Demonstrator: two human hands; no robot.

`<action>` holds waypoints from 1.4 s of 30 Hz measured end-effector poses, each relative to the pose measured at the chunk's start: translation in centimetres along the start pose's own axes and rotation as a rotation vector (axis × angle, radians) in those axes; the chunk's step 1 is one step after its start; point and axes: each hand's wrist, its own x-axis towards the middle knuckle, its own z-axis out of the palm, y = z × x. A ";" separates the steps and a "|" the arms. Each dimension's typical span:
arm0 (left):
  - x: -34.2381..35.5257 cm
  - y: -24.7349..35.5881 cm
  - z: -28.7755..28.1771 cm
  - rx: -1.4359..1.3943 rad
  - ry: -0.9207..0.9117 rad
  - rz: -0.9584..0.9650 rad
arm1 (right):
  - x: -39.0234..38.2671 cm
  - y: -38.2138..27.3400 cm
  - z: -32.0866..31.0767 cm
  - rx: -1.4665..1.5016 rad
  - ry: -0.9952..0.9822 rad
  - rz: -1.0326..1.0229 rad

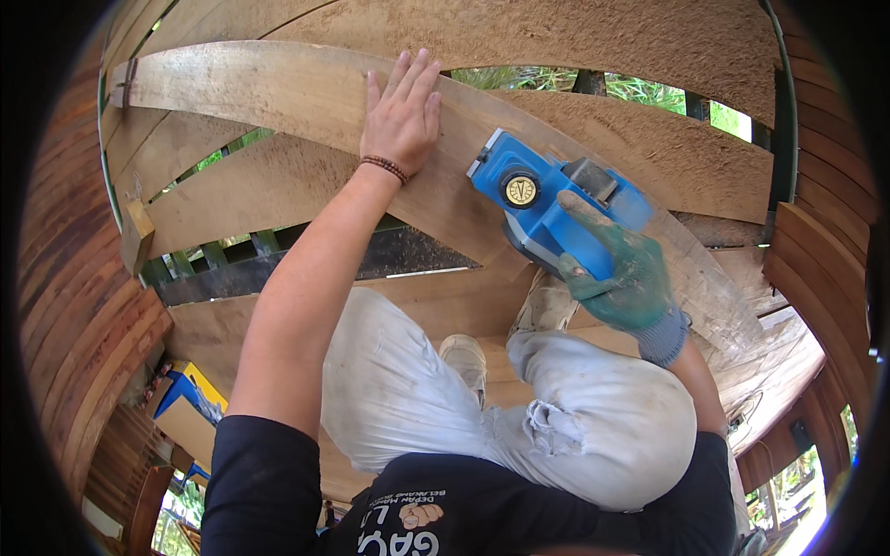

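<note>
A long wooden plank [250, 83] lies across in front of me, curving in the fisheye picture from the far left to the right. My left hand [404, 120], bare with a beaded bracelet at the wrist, presses flat on its middle, fingers stretched out. To the right, a blue electric hand planer [547, 208] with a round yellowish dial rests on the same plank. My right hand [629, 278], in a green work glove with a grey cuff, is wrapped round the planer's rear handle. The planer's underside and part of its handle are hidden.
Sawdust-strewn boards [649, 37] lie beyond and under the plank, with gaps showing grass. A dark beam [399, 252] runs below them. A small wood block [137, 236] stands at the left edge. At lower left is a cardboard box [185, 428]. Wooden slats [820, 269] rise at the right.
</note>
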 end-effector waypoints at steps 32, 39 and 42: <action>0.0 -1.1 1.3 0.043 0.068 -0.041 | -9.8 1.8 -0.1 -0.114 -0.017 0.046; -0.5 -1.2 2.1 0.025 0.132 -0.132 | -10.8 2.2 -0.3 -0.119 0.007 0.097; -0.6 -1.3 2.2 0.019 0.162 -0.107 | -10.5 2.5 -0.6 -0.136 0.026 0.058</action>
